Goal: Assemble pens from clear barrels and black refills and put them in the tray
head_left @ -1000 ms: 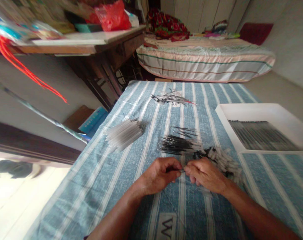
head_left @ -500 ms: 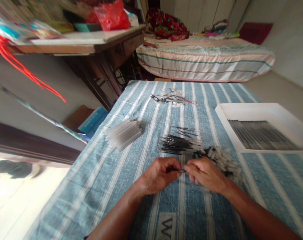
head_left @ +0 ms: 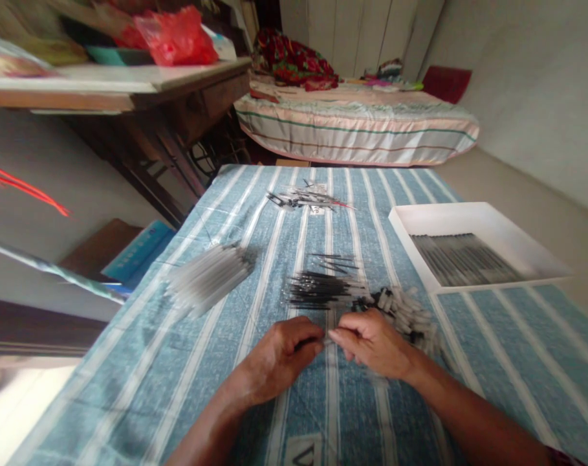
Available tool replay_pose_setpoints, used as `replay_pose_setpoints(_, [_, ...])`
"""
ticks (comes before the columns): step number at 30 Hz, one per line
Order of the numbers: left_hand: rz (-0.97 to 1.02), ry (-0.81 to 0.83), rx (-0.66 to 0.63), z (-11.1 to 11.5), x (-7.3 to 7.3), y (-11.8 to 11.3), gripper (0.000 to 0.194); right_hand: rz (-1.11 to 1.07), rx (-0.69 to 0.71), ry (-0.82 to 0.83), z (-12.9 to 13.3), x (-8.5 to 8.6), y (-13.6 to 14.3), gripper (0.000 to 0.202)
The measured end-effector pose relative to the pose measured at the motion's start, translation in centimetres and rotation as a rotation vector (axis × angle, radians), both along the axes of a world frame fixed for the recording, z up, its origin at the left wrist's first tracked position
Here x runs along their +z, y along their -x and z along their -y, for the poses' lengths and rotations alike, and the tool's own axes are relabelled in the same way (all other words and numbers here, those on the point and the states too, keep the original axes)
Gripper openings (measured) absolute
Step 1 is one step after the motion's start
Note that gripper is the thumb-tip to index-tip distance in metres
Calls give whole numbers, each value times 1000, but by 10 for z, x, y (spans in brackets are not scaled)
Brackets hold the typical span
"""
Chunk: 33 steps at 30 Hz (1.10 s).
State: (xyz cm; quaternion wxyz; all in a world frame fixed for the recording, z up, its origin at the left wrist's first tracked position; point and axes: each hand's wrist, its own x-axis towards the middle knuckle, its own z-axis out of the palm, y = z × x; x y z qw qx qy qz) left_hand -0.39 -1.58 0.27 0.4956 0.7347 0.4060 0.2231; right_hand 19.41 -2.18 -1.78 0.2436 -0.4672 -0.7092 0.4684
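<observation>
My two hands, left (head_left: 291, 349) and right (head_left: 371, 342), pinch one slim piece (head_left: 327, 338) between them, mostly hidden by my fingers. Just beyond my grip lies one heap of dark rods (head_left: 317, 290), too dense to count. Near my right hand is one pile of pale tubes (head_left: 404, 312); beyond my left, one grey bundle (head_left: 209, 275); farther right, one white tray (head_left: 449, 219).

Home bedroom: striped-covered bed (head_left: 361, 134), rumpled red floral cloth (head_left: 294, 59) on it, pale panels (head_left: 361, 32) behind.
</observation>
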Motion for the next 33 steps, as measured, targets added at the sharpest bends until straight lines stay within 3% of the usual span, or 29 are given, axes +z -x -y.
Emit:
replay_pose_setpoints(4, [-156, -43, -54, 0, 0, 0, 17, -5, -24, 24, -1, 1, 0, 38])
replay_pose_setpoints(10, [-207, -55, -18, 2, -1, -2, 14, -22, -36, 62, -1, -1, -1, 38])
replay_pose_setpoints(15, [-172, 43, 132, -1, 0, -1, 15, -69, -138, 36, -10, 3, -19, 38])
replay_pose_setpoints(21, [42, 220, 356, -5, 2, 0, 21, -57, -278, -33, -20, 6, -42, 38])
replay_pose_setpoints(28, [273, 336, 645, -10, -3, 3, 25, 83, -239, -148, -25, 2, -49, 29])
replay_pose_setpoints(33, [419, 435, 713, -14, -7, 5, 26, 338, -30, -134, -25, 9, -57, 15])
